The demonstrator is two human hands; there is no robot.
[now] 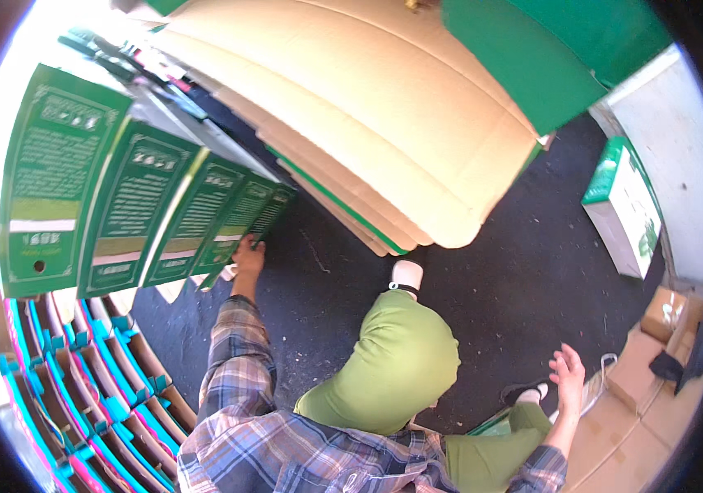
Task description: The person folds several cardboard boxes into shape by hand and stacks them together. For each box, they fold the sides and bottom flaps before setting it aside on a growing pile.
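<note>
My left hand (pixel 249 256) reaches out on the left, its fingers bent around the lower edge of a green printed carton (pixel 235 234). That carton is the near part of a row of similar upright green cartons (pixel 64 177) with pale text and light bands. My right hand (pixel 567 374) hangs at the right, fingers apart and slightly curled, with nothing in it. Below it, brown cardboard boxes (pixel 602 448) lie close by. Large brown cardboard sheets (pixel 368 107) with green outer faces stand ahead of me.
Rows of open cardboard trays (pixel 92 386) with turquoise and pink edges fill the lower left. A green and white box (pixel 624 209) stands on the dark floor (pixel 524 246) by a pale wall (pixel 668 131). A black item (pixel 687 357) lies on the boxes at right.
</note>
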